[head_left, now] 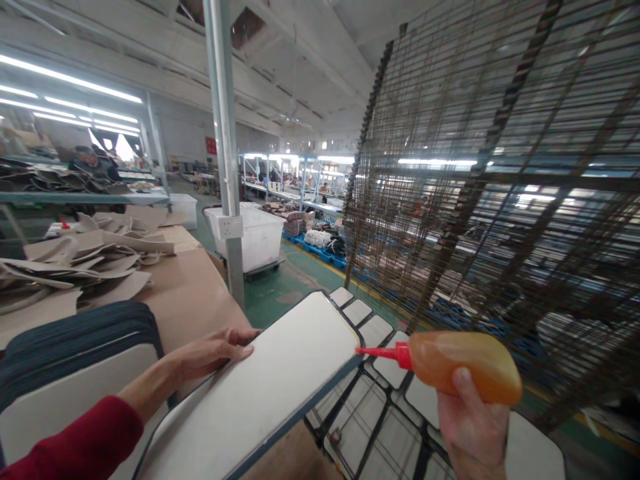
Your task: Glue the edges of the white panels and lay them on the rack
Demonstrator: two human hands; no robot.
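My left hand point(215, 353) grips the left edge of a long white panel point(280, 360) with rounded corners and a dark border, thumb on top and fingers underneath. The panel tilts up and away from me. In my right hand point(473, 420) is an amber squeeze bottle of glue point(465, 363), held on its side with a red nozzle point(383, 353) pointing left. The nozzle's tip meets the panel's right edge near its far corner. A thin yellowish line shows along that edge. Part of my left fingers is hidden beneath the panel.
Stacked dark-edged panels point(83, 333) stand at the left, near cut sheet scraps point(95, 257) on a brown table point(200, 283). Below right, white panels point(375, 330) lie on a wire rack. A tall mesh frame point(450, 153) leans at right. Beyond are a post point(227, 153) and white bin point(260, 237).
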